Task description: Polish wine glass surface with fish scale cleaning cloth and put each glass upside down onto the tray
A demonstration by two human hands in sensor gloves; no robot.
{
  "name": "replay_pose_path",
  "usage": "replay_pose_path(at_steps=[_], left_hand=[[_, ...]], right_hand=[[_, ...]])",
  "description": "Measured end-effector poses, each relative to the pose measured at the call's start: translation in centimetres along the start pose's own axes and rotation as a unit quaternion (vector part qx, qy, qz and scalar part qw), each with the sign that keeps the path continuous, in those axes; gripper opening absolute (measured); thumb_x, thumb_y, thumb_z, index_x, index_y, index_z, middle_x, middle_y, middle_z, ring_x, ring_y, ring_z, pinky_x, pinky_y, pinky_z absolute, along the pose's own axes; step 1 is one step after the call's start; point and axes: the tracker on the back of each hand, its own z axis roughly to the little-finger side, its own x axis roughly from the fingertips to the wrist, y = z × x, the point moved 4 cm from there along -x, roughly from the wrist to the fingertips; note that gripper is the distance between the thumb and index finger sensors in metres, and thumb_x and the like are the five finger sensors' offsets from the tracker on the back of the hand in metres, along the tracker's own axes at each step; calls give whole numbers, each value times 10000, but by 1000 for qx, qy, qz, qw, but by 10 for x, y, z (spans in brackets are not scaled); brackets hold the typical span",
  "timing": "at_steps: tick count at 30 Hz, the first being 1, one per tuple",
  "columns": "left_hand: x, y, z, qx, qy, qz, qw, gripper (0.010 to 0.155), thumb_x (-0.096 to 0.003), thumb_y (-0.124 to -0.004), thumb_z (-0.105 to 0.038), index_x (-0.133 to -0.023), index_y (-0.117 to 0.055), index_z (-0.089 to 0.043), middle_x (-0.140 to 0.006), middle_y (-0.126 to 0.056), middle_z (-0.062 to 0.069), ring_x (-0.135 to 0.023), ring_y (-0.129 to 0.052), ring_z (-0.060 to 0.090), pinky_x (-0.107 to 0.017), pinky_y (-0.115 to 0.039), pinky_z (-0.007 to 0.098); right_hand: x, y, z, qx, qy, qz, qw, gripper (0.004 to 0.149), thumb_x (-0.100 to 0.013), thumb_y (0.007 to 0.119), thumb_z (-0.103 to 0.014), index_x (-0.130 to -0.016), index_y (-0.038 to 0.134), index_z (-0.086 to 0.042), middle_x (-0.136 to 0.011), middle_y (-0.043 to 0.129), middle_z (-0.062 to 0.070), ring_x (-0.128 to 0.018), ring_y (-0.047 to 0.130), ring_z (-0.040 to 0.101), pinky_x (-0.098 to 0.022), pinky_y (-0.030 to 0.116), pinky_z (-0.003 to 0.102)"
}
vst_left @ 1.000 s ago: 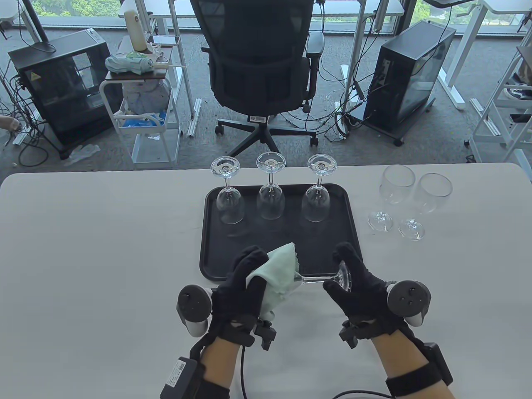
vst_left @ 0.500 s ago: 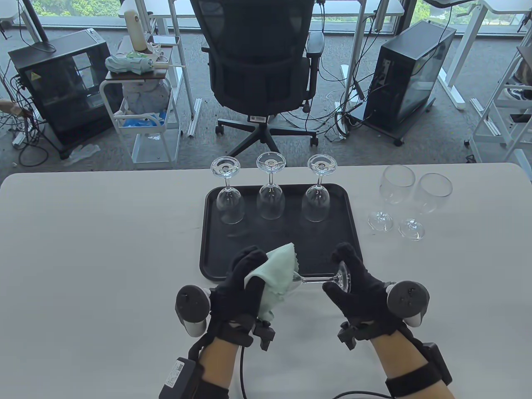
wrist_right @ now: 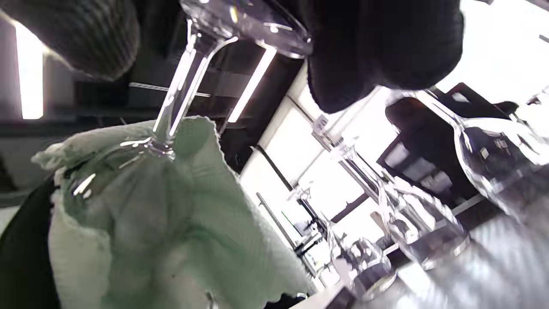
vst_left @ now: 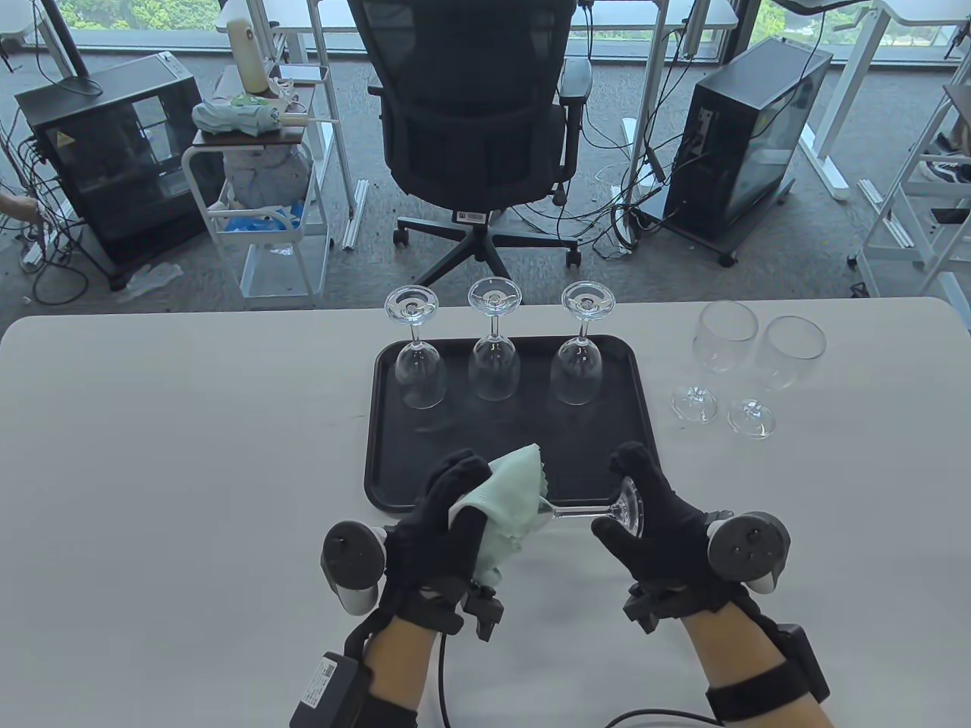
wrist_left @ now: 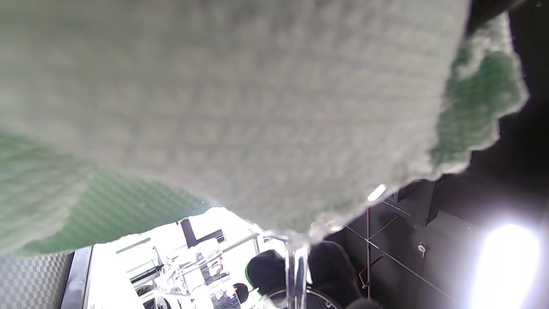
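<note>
I count six clear stemmed wine glasses, one pale green scaled cleaning cloth [vst_left: 510, 500], one square black plastic tray [vst_left: 387, 470]. My left hand [vst_left: 444, 516] curls round the cloth, bundled over the bowl of the held glass [vst_left: 584, 512], which lies sideways above the tray's near edge. Three inverted glasses [vst_left: 493, 356] stand in a row along the tray's far side, feet up. My right hand [vst_left: 645, 516] pinches the held glass's foot between thumb and fingers. Two upright glasses [vst_left: 728, 356] stand on the white table [vst_left: 152, 455], right of the tray.
</note>
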Motion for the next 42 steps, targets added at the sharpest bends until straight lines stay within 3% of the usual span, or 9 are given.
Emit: replay_pose_path(at_steps=[4,9,14,17,21,23,30,37,42], left_hand=[[1,-2,2,13,4,1,1000,598,-520,-696,-676,-1012,-645,-341,-1125,-583,11,-990,-668,350,-529,-847,590],[2,0,-8,-35,-33,-5,999,605,-504,-702,-683,-1008,-645,-353,-1128,-579,-1,-997,-663,340,-536,-844,584],[1,7,2,-1,-6,-16,1000,597,-512,-699,-681,-1003,-657,-344,-1119,-601,10,-982,-693,345,-514,-865,582],[0,5,7,37,14,9,999,598,-527,-689,-679,-1017,-640,-340,-1130,-579,18,-993,-673,351,-528,-853,585],[2,1,2,13,-1,2,1000,605,-517,-694,-683,-1017,-637,-348,-1134,-571,12,-998,-664,350,-530,-848,584],[1,1,-2,-19,-18,-3,1000,601,-510,-700,-681,-1010,-645,-351,-1132,-572,6,-1002,-659,344,-545,-839,588],[0,4,8,41,11,2,999,587,-525,-697,-670,-1010,-654,-343,-1129,-583,18,-994,-672,355,-529,-845,597],[1,1,-3,-15,-21,-8,1000,596,-509,-701,-680,-1006,-650,-357,-1130,-576,7,-997,-665,345,-533,-845,585],[0,5,2,0,-12,-8,1000,590,-514,-705,-676,-1003,-657,-351,-1124,-590,14,-988,-684,347,-522,-856,586]], right_hand=[[3,-4,0,-19,1,43,999,901,-439,855,-662,-1085,357,-279,-1007,654,161,-564,962,354,-355,922,427],[7,16,27,-196,222,-31,955,837,-491,695,-749,-1096,469,-218,-930,723,191,-433,938,324,-236,867,380],[-1,9,4,-75,55,-15,996,918,-474,796,-661,-1100,239,-286,-1072,552,184,-614,907,368,-398,871,456],[1,0,-12,28,-34,34,998,946,-456,838,-637,-1079,209,-303,-1062,548,156,-646,925,331,-429,903,429],[2,8,11,-101,102,17,989,816,-481,764,-686,-1089,396,-284,-950,670,185,-490,938,292,-290,886,366],[8,20,26,-199,217,-34,955,823,-495,699,-717,-1101,417,-238,-929,684,216,-459,927,308,-264,863,383],[1,1,-8,22,-23,25,999,945,-454,833,-645,-1080,217,-296,-1059,550,158,-635,927,323,-421,903,425],[5,15,22,-177,187,-21,966,816,-494,705,-707,-1099,419,-240,-915,695,219,-446,932,298,-251,870,380],[-2,8,1,-37,32,-17,999,911,-480,779,-649,-1088,221,-263,-1074,529,181,-640,907,356,-422,878,454]])
